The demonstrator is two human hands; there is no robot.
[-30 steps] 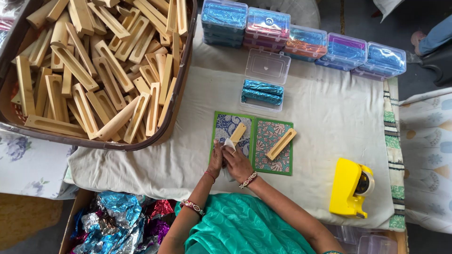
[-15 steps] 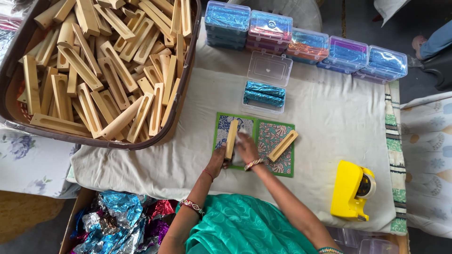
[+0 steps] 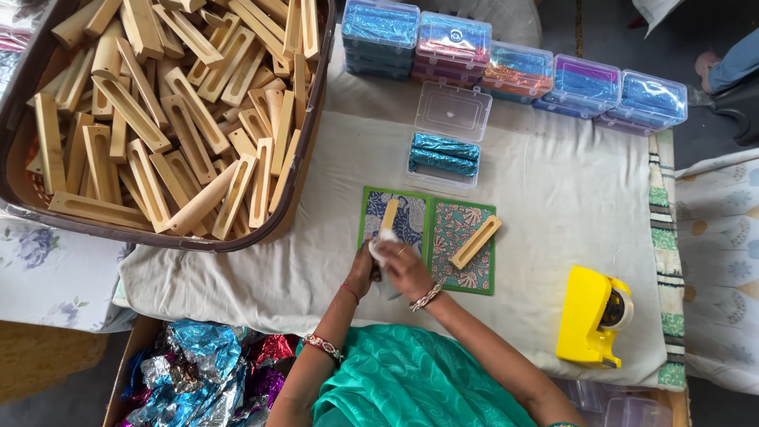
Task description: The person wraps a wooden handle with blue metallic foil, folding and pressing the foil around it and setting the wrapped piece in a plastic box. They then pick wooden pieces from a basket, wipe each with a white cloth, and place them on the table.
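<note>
A pale wooden piece (image 3: 389, 217) lies lengthwise on a blue patterned sheet with a green border (image 3: 411, 221). My left hand (image 3: 360, 273) and my right hand (image 3: 405, 269) meet at its near end. A small white wad (image 3: 379, 250) is pinched between them against the wood. Which fingers hold what is partly hidden. A second wooden piece (image 3: 475, 242) lies slanted on a pink patterned sheet (image 3: 462, 261) just to the right, untouched.
A big basket (image 3: 304, 190) of several slotted wooden pieces fills the far left. An open clear box (image 3: 455, 111) holds blue foil rolls (image 3: 443, 154); stacked closed boxes (image 3: 518, 67) line the back. A yellow tape dispenser (image 3: 589, 316) sits near right. Crumpled foil (image 3: 198, 372) lies below left.
The wooden piece was lifted and tilted up over the blue sheet; now it lies flat on it. Both hands have drawn back toward my body to its near end.
</note>
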